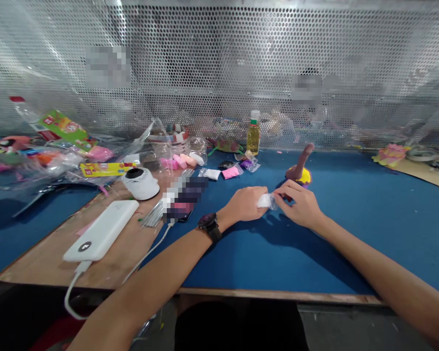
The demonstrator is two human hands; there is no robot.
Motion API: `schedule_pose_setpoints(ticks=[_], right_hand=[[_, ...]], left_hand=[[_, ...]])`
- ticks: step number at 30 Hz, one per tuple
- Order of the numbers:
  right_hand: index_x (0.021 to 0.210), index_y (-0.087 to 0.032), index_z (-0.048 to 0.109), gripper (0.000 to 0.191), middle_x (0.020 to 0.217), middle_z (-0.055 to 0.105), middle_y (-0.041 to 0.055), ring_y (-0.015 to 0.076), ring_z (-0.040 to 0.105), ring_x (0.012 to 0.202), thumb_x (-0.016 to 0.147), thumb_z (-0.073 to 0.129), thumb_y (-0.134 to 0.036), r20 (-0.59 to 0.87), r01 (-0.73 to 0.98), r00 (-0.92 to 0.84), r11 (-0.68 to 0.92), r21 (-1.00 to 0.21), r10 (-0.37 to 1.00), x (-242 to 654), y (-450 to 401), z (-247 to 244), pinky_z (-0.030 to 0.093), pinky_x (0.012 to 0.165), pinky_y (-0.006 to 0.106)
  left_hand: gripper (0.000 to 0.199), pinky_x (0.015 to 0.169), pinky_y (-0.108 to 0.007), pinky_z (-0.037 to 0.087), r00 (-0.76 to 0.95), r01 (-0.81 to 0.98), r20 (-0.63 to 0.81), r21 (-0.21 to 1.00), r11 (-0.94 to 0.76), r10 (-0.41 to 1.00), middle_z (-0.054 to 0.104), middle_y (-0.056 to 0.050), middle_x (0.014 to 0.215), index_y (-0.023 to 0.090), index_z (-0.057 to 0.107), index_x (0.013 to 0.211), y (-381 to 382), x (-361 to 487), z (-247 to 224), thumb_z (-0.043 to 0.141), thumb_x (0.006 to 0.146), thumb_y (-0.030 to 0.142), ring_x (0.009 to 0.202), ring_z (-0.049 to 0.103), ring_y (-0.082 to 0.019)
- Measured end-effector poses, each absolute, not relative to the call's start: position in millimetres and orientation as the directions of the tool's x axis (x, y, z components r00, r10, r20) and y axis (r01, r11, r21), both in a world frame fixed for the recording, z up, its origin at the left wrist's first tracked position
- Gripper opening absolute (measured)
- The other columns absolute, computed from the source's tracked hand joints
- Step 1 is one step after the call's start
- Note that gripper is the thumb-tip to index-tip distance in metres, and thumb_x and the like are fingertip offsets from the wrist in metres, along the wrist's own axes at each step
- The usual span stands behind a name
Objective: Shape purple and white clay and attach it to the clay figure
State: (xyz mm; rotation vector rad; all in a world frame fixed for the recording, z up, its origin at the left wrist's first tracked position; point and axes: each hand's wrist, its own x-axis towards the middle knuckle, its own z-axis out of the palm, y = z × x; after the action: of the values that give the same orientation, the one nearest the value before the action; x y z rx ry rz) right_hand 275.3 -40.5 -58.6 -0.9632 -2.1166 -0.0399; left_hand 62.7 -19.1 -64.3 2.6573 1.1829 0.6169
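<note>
Above the blue table, my left hand (246, 204) is closed round a small clear packet with white stuff (264, 200) inside. The fingertips of my right hand (299, 204) pinch the loose plastic end of that same packet. Just behind my right hand stands a small yellow and purple model with a brown, upright curved piece (302, 168). Left of it lie packets of white (212, 174), pink (231, 171) and purple (247, 164) material, with a black one beside them.
A bottle of yellow liquid (253, 134) stands at the back. Leftward are a phone, thin wires, a white power bank (101, 230) with a cable, a white round device (140, 184) and heaped plastic bags. Cardboard (419, 173) lies far right.
</note>
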Motion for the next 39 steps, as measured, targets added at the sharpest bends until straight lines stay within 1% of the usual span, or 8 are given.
schedule_pose_setpoints(ticks=[4, 11, 18, 24, 32, 34, 36, 39], right_hand=[[0.086, -0.020, 0.074, 0.025, 0.073, 0.061, 0.0028, 0.0143, 0.053, 0.059, 0.100, 0.060, -0.036, 0.699, 0.643, -0.273, 0.666, -0.378, 0.661, 275, -39, -58, 0.044, 0.057, 0.029], [0.077, -0.020, 0.071, 0.030, 0.067, 0.061, 0.0016, 0.0135, 0.050, 0.055, 0.095, 0.069, -0.044, 0.672, 0.582, -0.187, 0.632, -0.511, 0.716, 280, -35, -56, 0.042, 0.053, 0.030], [0.084, -0.022, 0.077, 0.032, 0.092, 0.073, 0.0071, 0.0132, 0.057, 0.060, 0.094, 0.070, -0.051, 0.591, 0.492, -0.298, 0.651, -0.578, 0.750, 277, -35, -59, 0.050, 0.053, 0.029], [0.097, -0.023, 0.080, 0.029, 0.109, 0.076, 0.0094, 0.0128, 0.063, 0.062, 0.092, 0.072, -0.050, 0.522, 0.430, -0.353, 0.630, -0.647, 0.777, 274, -36, -65, 0.054, 0.052, 0.027], [0.108, -0.022, 0.079, 0.034, 0.109, 0.078, 0.0094, 0.0147, 0.067, 0.067, 0.090, 0.075, -0.051, 0.475, 0.412, -0.338, 0.581, -0.701, 0.813, 274, -35, -68, 0.057, 0.056, 0.028], [0.108, -0.022, 0.079, 0.033, 0.110, 0.078, 0.0095, 0.0150, 0.067, 0.068, 0.090, 0.074, -0.050, 0.463, 0.411, -0.342, 0.573, -0.709, 0.818, 275, -32, -70, 0.058, 0.059, 0.029], [0.106, -0.022, 0.080, 0.033, 0.110, 0.079, 0.0095, 0.0164, 0.069, 0.071, 0.091, 0.072, -0.050, 0.450, 0.414, -0.339, 0.561, -0.717, 0.826, 277, -30, -72, 0.059, 0.062, 0.030], [0.104, -0.021, 0.079, 0.035, 0.095, 0.079, 0.0077, 0.0182, 0.070, 0.072, 0.096, 0.064, -0.052, 0.413, 0.416, -0.335, 0.526, -0.742, 0.847, 280, -27, -73, 0.058, 0.062, 0.030]], left_hand=[[0.011, 0.066, -0.028, 0.041, 0.585, 0.667, 0.299, 0.353, -0.656, 0.754, 0.074, -0.004, 0.087, 0.023, 0.063, 0.091, -20, 62, -65, 0.058, 0.089, 0.032, 0.082, 0.070, -0.023], [0.017, 0.061, -0.029, 0.037, 0.494, 0.751, 0.268, 0.346, -0.562, 0.827, 0.076, -0.005, 0.084, 0.024, 0.067, 0.092, -20, 62, -64, 0.062, 0.088, 0.039, 0.079, 0.071, -0.025], [0.031, 0.060, -0.028, 0.035, 0.436, 0.792, 0.271, 0.338, -0.509, 0.858, 0.078, -0.008, 0.085, 0.023, 0.073, 0.087, -17, 60, -63, 0.060, 0.093, 0.051, 0.078, 0.071, -0.025], [0.027, 0.059, -0.027, 0.033, 0.447, 0.768, 0.274, 0.371, -0.522, 0.852, 0.078, -0.006, 0.082, 0.024, 0.079, 0.088, -13, 58, -67, 0.058, 0.095, 0.040, 0.076, 0.070, -0.023], [0.031, 0.061, -0.027, 0.035, 0.468, 0.763, 0.244, 0.373, -0.528, 0.849, 0.079, -0.008, 0.087, 0.023, 0.081, 0.091, -12, 58, -64, 0.056, 0.096, 0.040, 0.079, 0.071, -0.023], [0.034, 0.061, -0.028, 0.036, 0.454, 0.781, 0.226, 0.364, -0.507, 0.862, 0.079, -0.009, 0.087, 0.022, 0.081, 0.088, -13, 59, -64, 0.057, 0.096, 0.045, 0.079, 0.072, -0.025], [0.042, 0.061, -0.028, 0.036, 0.440, 0.782, 0.216, 0.385, -0.490, 0.871, 0.078, -0.010, 0.085, 0.022, 0.078, 0.086, -15, 61, -63, 0.059, 0.093, 0.057, 0.078, 0.071, -0.025], [0.057, 0.061, -0.027, 0.036, 0.437, 0.732, 0.231, 0.470, -0.493, 0.870, 0.076, -0.007, 0.083, 0.021, 0.073, 0.089, -17, 61, -63, 0.063, 0.083, 0.077, 0.075, 0.068, -0.024]])
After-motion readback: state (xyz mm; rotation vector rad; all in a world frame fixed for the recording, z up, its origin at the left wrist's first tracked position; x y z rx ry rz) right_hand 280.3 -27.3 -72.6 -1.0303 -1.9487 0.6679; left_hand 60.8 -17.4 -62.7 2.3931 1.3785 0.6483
